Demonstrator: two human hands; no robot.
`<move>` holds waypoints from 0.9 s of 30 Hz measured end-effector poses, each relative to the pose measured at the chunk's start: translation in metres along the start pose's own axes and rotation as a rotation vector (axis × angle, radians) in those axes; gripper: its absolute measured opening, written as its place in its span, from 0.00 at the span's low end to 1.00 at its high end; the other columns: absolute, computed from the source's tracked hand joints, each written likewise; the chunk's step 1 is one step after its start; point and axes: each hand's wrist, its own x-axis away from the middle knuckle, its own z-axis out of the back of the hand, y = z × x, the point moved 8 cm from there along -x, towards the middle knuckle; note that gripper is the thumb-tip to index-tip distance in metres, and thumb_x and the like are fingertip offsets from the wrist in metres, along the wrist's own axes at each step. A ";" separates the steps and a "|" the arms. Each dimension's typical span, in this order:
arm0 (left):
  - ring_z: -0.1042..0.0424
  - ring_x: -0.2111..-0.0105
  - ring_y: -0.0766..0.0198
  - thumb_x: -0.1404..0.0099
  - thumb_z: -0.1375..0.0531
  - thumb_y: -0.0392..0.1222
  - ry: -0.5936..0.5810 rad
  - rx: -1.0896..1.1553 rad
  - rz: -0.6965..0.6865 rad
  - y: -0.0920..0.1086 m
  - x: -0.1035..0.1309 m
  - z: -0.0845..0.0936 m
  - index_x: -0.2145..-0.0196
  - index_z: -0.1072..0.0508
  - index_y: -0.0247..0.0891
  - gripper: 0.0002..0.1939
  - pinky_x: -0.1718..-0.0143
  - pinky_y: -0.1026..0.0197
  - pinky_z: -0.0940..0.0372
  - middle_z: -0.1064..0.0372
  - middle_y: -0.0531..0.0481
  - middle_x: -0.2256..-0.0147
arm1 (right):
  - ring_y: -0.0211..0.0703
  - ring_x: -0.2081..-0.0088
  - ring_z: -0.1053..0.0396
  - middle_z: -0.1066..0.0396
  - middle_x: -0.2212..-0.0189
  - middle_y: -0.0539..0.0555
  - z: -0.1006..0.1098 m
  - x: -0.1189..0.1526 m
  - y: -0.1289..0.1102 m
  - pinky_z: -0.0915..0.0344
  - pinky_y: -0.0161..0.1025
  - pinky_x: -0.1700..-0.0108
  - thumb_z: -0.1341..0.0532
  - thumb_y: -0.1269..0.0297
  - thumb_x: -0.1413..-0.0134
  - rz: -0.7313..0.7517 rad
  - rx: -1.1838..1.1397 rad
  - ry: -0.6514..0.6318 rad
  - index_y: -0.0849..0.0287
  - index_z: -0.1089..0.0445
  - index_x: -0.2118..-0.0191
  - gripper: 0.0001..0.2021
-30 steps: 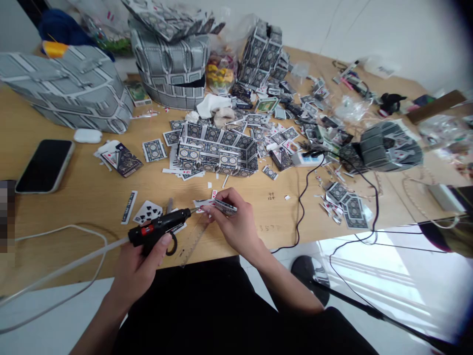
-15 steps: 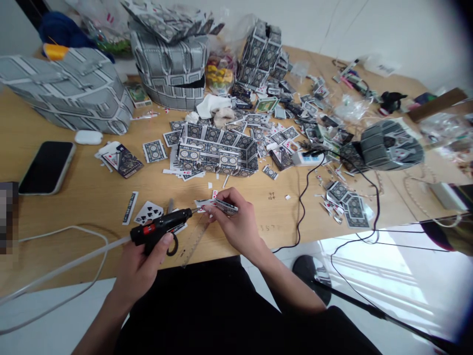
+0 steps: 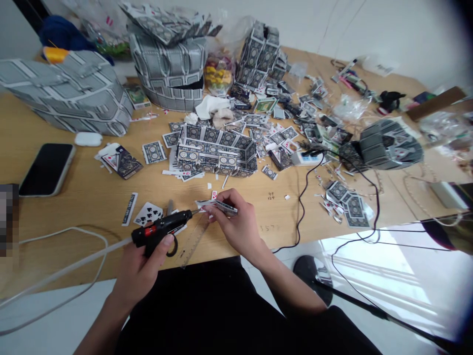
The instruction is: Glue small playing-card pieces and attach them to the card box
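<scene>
A folded card piece is held above the table, just below the middle of the frame. The right hand pinches it between thumb and fingers, with its pale end jutting left. The tip of a black glue gun comes up to that end; whether it touches, or whether any glue is out, I cannot tell. The left hand is wrapped around the gun's handle, thumb on its near side; the trigger finger is hidden.

The held piece looks part-made: it is bent to shape but separate from everything else. Behind it, at the centre, an open card box already has its walls joined up. Loose cards remain, such as the ten of spades and a cut strip left of the gun, and the card pile in the upper right. Two large card bags at upper left look nearly whole.

The left forearm rises from the lower left, the right one slants in from the lower right, and the hands nearly meet above a clear ruler.
</scene>
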 end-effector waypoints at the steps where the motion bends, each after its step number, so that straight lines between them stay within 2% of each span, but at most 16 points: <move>1: 0.28 0.73 0.52 0.39 0.28 0.58 -0.010 -0.015 -0.007 0.000 -0.001 0.000 0.72 0.21 0.43 0.17 0.72 0.58 0.33 0.31 0.49 0.78 | 0.45 0.71 0.18 0.19 0.71 0.48 0.000 0.000 0.000 0.23 0.42 0.65 0.26 0.53 0.36 0.003 0.012 0.001 0.51 0.33 0.62 0.16; 4: 0.26 0.71 0.50 0.39 0.29 0.59 -0.030 -0.127 -0.093 0.004 -0.002 0.002 0.73 0.21 0.44 0.17 0.71 0.57 0.30 0.33 0.50 0.80 | 0.45 0.70 0.18 0.19 0.70 0.49 0.001 0.000 0.001 0.23 0.43 0.63 0.27 0.51 0.35 0.012 0.049 0.010 0.51 0.32 0.61 0.15; 7: 0.27 0.73 0.51 0.35 0.31 0.60 -0.016 -0.238 -0.164 0.007 0.000 0.003 0.73 0.20 0.44 0.18 0.71 0.58 0.30 0.36 0.52 0.82 | 0.46 0.70 0.18 0.19 0.70 0.49 0.002 0.001 0.000 0.24 0.43 0.63 0.27 0.51 0.35 0.021 0.063 0.032 0.51 0.32 0.61 0.16; 11: 0.27 0.75 0.58 0.30 0.34 0.61 -0.028 -0.164 -0.108 0.001 -0.003 0.006 0.65 0.16 0.40 0.21 0.71 0.60 0.30 0.25 0.49 0.74 | 0.46 0.73 0.19 0.18 0.71 0.50 0.005 0.000 0.004 0.23 0.43 0.66 0.24 0.48 0.40 -0.057 -0.084 0.072 0.51 0.34 0.62 0.20; 14: 0.25 0.74 0.60 0.28 0.37 0.66 0.101 -0.024 -0.016 -0.003 -0.013 0.025 0.68 0.19 0.38 0.27 0.68 0.60 0.27 0.21 0.46 0.71 | 0.45 0.76 0.22 0.20 0.74 0.49 0.004 -0.002 0.006 0.23 0.43 0.68 0.23 0.45 0.44 -0.137 -0.190 0.058 0.51 0.33 0.61 0.22; 18: 0.27 0.77 0.60 0.29 0.39 0.73 0.276 0.013 0.132 -0.008 -0.030 0.056 0.67 0.22 0.36 0.33 0.73 0.60 0.30 0.25 0.49 0.77 | 0.42 0.76 0.24 0.20 0.74 0.49 0.000 -0.003 0.008 0.23 0.41 0.68 0.25 0.47 0.41 -0.181 -0.234 -0.021 0.53 0.31 0.60 0.19; 20: 0.26 0.76 0.59 0.26 0.44 0.74 0.299 -0.070 0.194 -0.008 -0.040 0.069 0.68 0.24 0.36 0.36 0.72 0.61 0.30 0.28 0.52 0.79 | 0.42 0.76 0.24 0.20 0.74 0.49 -0.004 -0.002 0.010 0.23 0.40 0.69 0.26 0.49 0.41 -0.195 -0.277 -0.045 0.54 0.31 0.60 0.18; 23: 0.22 0.68 0.54 0.20 0.55 0.71 0.299 -0.367 0.199 -0.002 -0.057 0.086 0.71 0.26 0.37 0.39 0.63 0.57 0.29 0.29 0.51 0.78 | 0.43 0.76 0.23 0.21 0.75 0.48 -0.011 0.000 0.013 0.22 0.40 0.71 0.27 0.50 0.40 -0.209 -0.331 -0.076 0.53 0.32 0.60 0.17; 25: 0.20 0.64 0.47 0.18 0.60 0.65 0.300 -0.569 0.231 -0.003 -0.069 0.095 0.74 0.28 0.39 0.38 0.57 0.50 0.29 0.30 0.48 0.79 | 0.43 0.76 0.23 0.21 0.75 0.49 -0.016 0.002 0.013 0.22 0.40 0.71 0.28 0.49 0.38 -0.218 -0.330 -0.100 0.54 0.32 0.61 0.17; 27: 0.20 0.58 0.35 0.19 0.57 0.63 0.253 -0.684 0.218 -0.004 -0.082 0.098 0.78 0.32 0.43 0.34 0.53 0.39 0.31 0.32 0.44 0.80 | 0.42 0.77 0.24 0.21 0.74 0.49 -0.020 0.002 0.012 0.22 0.40 0.72 0.29 0.49 0.36 -0.215 -0.311 -0.120 0.54 0.31 0.63 0.17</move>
